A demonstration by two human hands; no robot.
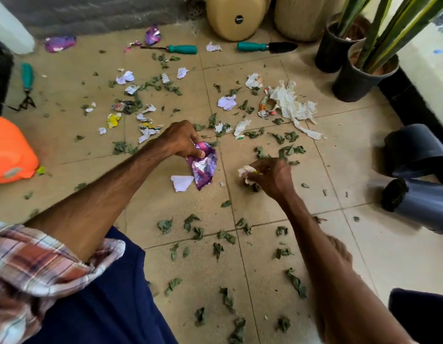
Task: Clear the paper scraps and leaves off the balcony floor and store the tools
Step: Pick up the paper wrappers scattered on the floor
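My left hand [182, 140] pinches a crumpled purple foil wrapper [205, 167] just above the tiled floor. My right hand [271, 177] grips a wad of white paper scraps [244, 171] with some leaves under the palm. A white paper scrap [182, 182] lies beside the wrapper. More paper scraps, a torn white tissue [293, 105] and several dry green leaves [190, 222] lie scattered over the floor. Three green-handled garden tools lie at the back: a trowel [266, 47], a weeder [177, 48] and a hand rake [28, 83] at the left.
An orange plastic container [9, 150] sits at the left edge. Two black pots with tall plants [359, 78] stand at the back right, beige planters [234, 18] behind. Two dark grey pots [419, 192] lie tipped over at the right. My knee in blue fabric fills the lower left.
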